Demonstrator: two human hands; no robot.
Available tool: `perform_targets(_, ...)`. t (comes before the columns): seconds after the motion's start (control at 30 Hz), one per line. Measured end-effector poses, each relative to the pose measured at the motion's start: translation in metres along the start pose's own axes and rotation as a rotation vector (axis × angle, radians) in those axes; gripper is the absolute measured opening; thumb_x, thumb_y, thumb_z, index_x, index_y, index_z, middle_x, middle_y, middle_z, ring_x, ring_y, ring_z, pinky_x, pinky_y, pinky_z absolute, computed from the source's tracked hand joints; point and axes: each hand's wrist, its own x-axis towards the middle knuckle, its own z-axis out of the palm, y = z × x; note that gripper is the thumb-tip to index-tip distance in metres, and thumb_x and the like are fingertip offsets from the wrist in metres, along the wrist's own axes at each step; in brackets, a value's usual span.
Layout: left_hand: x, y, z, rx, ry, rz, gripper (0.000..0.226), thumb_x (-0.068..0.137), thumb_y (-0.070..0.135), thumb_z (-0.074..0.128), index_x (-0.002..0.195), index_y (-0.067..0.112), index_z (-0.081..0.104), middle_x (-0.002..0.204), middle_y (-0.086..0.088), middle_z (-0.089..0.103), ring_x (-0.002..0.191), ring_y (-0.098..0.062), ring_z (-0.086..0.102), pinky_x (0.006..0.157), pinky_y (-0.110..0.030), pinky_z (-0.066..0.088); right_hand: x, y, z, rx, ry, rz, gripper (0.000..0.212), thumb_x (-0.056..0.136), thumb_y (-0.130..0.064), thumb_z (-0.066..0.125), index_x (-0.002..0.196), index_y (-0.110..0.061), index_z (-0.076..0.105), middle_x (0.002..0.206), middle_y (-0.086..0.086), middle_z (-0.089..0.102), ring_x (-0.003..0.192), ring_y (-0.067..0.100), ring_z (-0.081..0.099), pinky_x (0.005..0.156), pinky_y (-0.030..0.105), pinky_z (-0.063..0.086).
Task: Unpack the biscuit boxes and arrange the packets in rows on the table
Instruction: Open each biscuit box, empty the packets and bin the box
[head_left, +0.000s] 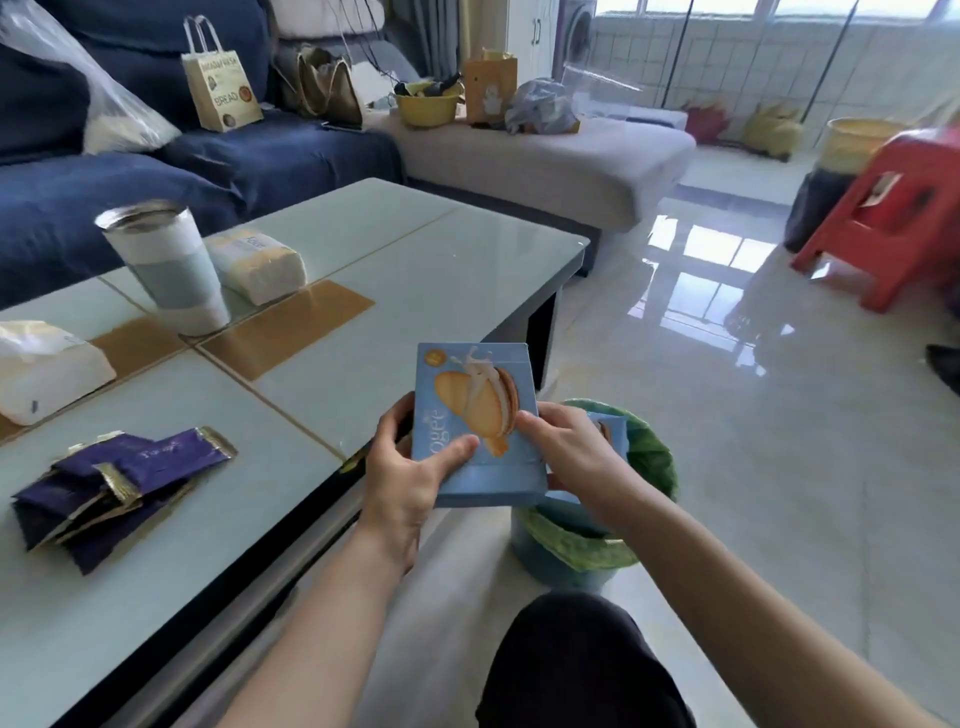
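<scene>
In the head view, a light blue biscuit box (480, 426) printed with a cream sandwich biscuit sits at the lower centre of the frame, held in the air just off the near right corner of the bench (395, 249) and above a waste bin (582, 540) lined with a green bag. The left hand (408, 473) holds the box's left edge, its grip pinching the card with the thumb laid across the front face and the other fingers hidden behind. The right hand (566, 447) holds the right edge, its grip curled round it with the thumb on the front beside the biscuit picture. A second light blue box (615, 434) pokes out from behind the right hand, over the bin; whether it rests inside cannot be told. At the lower left of the frame a loose heap of purple packets (122, 483) with gold ends lies on the bench, overlapping one another. Further up the left side stand a white and pale green tumbler (166, 265) and, just beside it, a pack of tissues (257, 265); another white pack (47, 369) lies at the left edge.
</scene>
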Motion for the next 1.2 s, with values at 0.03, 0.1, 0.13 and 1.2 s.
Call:
perform_targets(0.03, 0.002, -0.006, 0.007, 0.0, -0.02, -0.023, 0.075, 0.064, 0.015, 0.089, 0.127, 0.03, 0.052, 0.108, -0.007, 0.071, 0.09, -0.025, 0.072, 0.075, -0.042, 0.06, 0.003, 0.007, -0.008, 0.017, 0.006, 0.031, 0.026, 0.1, -0.025, 0.047, 0.106, -0.007, 0.064, 0.093, 0.006, 0.068, 0.086, 0.021, 0.069, 0.071, 0.042, 0.06)
perform_targets(0.1, 0.007, -0.019, 0.023, -0.016, -0.075, -0.087, 0.073, 0.069, 0.018, 0.086, 0.131, 0.029, 0.05, 0.109, -0.006, 0.071, 0.091, -0.025, 0.072, 0.075, -0.042, 0.06, 0.011, 0.021, -0.023, 0.059, 0.038, 0.102, 0.026, 0.1, -0.028, 0.047, 0.107, -0.008, 0.064, 0.092, 0.006, 0.068, 0.081, 0.018, 0.068, 0.062, 0.032, 0.058)
perform_targets(0.13, 0.01, -0.023, 0.032, -0.028, -0.103, -0.12, 0.068, 0.074, 0.018, 0.083, 0.131, 0.03, 0.048, 0.107, -0.005, 0.072, 0.088, -0.023, 0.073, 0.07, -0.038, 0.06, 0.016, 0.028, -0.03, 0.071, 0.064, 0.133, 0.025, 0.1, -0.028, 0.048, 0.105, -0.01, 0.064, 0.09, 0.004, 0.068, 0.078, 0.017, 0.068, 0.058, 0.029, 0.055)
perform_targets(1.2, 0.08, -0.094, 0.121, 0.82, -0.375, -0.111, 0.051, 0.09, 0.023, 0.061, 0.137, 0.023, 0.042, 0.136, 0.0, 0.051, 0.115, -0.018, 0.051, 0.091, -0.032, 0.046, 0.079, 0.081, -0.102, -0.613, 0.427, 0.268, 0.078, 0.094, -0.04, 0.055, 0.149, -0.002, 0.016, 0.148, 0.02, 0.037, 0.134, 0.038, 0.038, 0.108, 0.046, 0.035)
